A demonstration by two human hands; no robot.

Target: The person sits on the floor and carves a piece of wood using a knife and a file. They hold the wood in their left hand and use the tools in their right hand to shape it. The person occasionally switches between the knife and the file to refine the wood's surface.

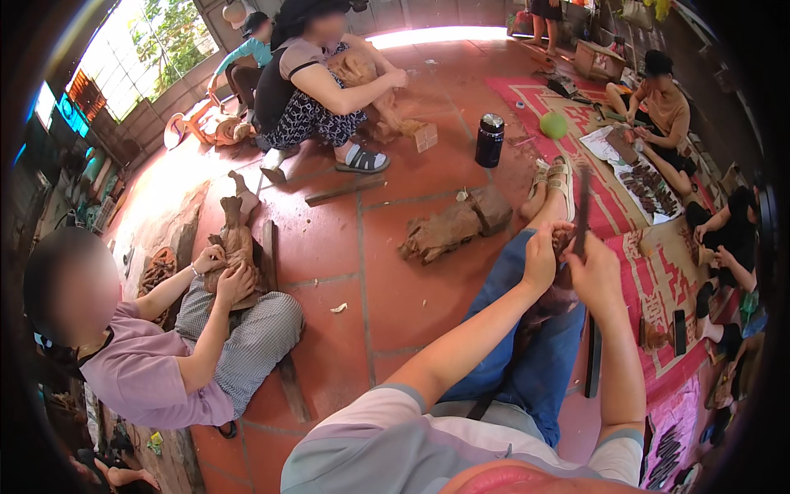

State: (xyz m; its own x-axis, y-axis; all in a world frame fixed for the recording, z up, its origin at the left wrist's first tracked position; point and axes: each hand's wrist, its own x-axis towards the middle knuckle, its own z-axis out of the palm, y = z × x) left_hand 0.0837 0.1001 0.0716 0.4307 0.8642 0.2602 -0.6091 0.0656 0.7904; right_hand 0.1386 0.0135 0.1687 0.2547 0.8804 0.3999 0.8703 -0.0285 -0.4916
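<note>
My right hand [594, 267] is closed round a long, dark, flat tool like a file [583, 206], which points up and away from me. Just to its left, my left hand [541, 257] is bent with its fingers closed on a dark brown wooden piece [553, 303]. That piece rests against my legs in blue jeans, and my hands and forearms hide part of it. The tool's lower end is hidden in my right hand; whether it touches the wood I cannot tell.
A rough brown wood block [457, 224] lies on the red tiles ahead. Beyond it stand a dark thermos [490, 140] and a round green object [553, 125]. At left a seated person handles a carved wooden figure [237, 226]. Several others sit around; a patterned red mat [597, 198] spreads at right.
</note>
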